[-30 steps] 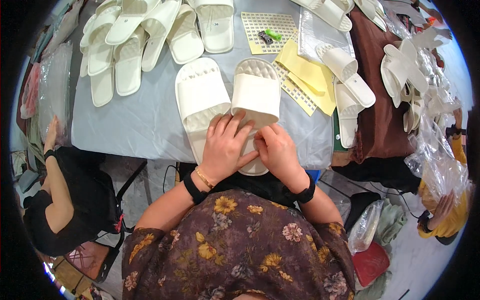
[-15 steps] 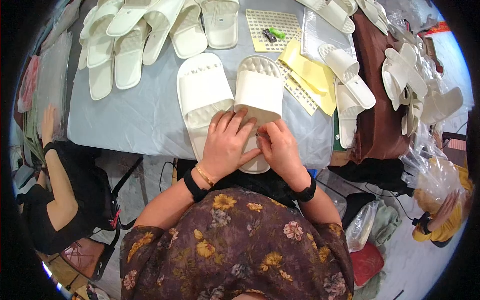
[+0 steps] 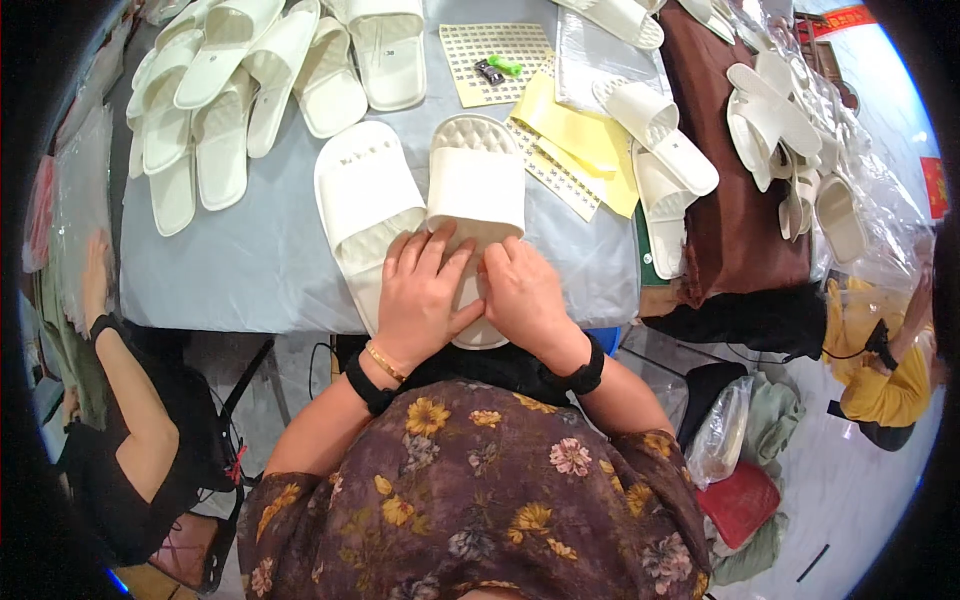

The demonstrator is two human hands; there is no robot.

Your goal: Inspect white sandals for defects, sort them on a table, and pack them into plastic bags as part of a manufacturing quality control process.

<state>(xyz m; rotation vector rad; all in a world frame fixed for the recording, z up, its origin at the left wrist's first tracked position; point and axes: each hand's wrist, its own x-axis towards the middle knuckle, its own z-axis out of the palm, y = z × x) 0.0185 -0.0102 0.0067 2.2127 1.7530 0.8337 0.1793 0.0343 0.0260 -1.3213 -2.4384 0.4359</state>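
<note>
Two white slippers lie side by side at the table's near edge, toes pointing away from me. On the right slipper (image 3: 477, 190), my left hand (image 3: 425, 290) rests with fingers spread along the insole, its thumb stretched toward my right hand. My right hand (image 3: 525, 300) is closed, its curled fingertips pressed to the insole just below the strap. Whatever those fingertips may pinch is hidden. The left slipper (image 3: 375, 195) lies partly beneath my left hand and wrist.
Several white slippers (image 3: 220, 60) are heaped at the far left. Sticker sheets (image 3: 490, 45) and yellow backing paper (image 3: 570, 125) lie beyond the right slipper. Another slipper pair (image 3: 665, 150) sits farther right, beside a brown cloth (image 3: 735, 170). People work on both sides.
The whole view has shifted, so the table and slippers appear farther left. My right hand has turned and closed more, and the small dark mark on the insole is now covered.
</note>
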